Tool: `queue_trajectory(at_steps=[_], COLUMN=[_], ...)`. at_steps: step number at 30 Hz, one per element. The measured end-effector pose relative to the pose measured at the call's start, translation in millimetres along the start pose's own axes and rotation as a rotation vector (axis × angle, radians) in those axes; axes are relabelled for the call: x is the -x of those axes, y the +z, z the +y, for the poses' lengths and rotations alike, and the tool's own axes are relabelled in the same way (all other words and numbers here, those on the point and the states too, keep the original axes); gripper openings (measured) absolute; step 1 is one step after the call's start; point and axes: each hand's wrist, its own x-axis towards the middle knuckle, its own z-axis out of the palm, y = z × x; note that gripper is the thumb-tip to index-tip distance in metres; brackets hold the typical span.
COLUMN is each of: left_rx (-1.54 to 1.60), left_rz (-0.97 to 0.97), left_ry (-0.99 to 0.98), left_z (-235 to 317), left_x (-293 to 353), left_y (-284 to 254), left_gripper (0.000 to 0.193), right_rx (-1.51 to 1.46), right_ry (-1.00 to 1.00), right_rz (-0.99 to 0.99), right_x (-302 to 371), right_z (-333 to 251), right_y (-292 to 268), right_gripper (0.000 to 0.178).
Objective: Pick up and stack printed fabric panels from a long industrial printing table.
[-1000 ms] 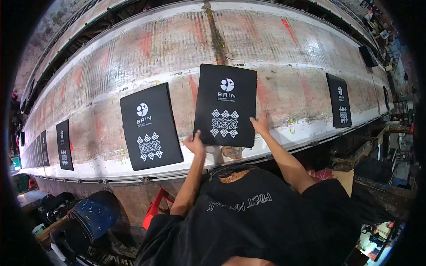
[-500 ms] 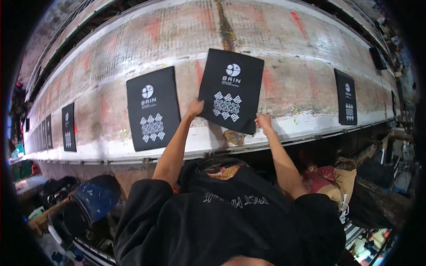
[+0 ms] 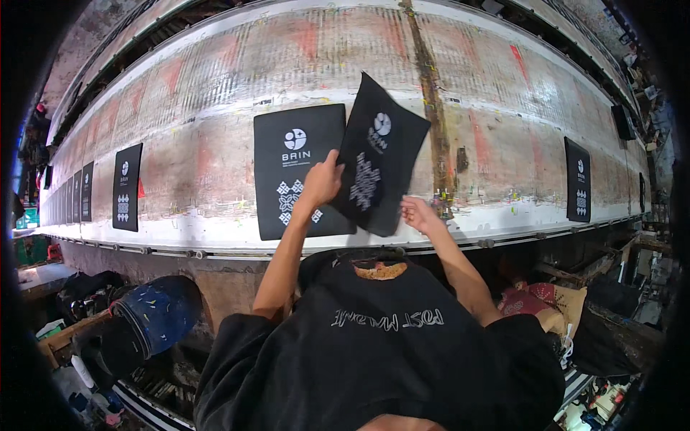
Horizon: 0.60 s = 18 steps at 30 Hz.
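A long worktable (image 3: pixel 323 47), streaked with faded red and bordered in white, stretches across a cluttered workshop, pale light glinting off its surface and 1 dark seam (image 3: pixel 429 86) crossing it; a paint-flecked blue drum (image 3: pixel 164 312) stands at lower left.

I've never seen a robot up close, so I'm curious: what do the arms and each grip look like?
They're a person's: the left grip and right grip are ungloved human hands. The forearms are bare, with no watch or cable visible. Loose, short black sleeves belong to a black shirt with white outlined lettering.
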Motion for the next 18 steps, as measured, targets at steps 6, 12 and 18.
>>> queue_trajectory(at_steps=[6, 12, 18], left_rx=[-0.350, -0.223, 0.171], left_rz=[-0.105, -0.128, 0.250], left_ry=[0.213, 0.285, -0.060], left_z=[-26, 6, -109], left_x=[45, 31, 76], left_y=[-59, -71, -100], left_gripper=[0.015, 0.017, 0.033], right_rx=[0.306, 0.596, 0.113], right_ry=[-0.265, -0.517, -0.344], right_rz=[0.192, 0.463, 0.170], right_x=[-6, -40, -3], right_z=[42, 62, 37], right_y=[133, 123, 167], right_gripper=[0.018, 0.027, 0.030])
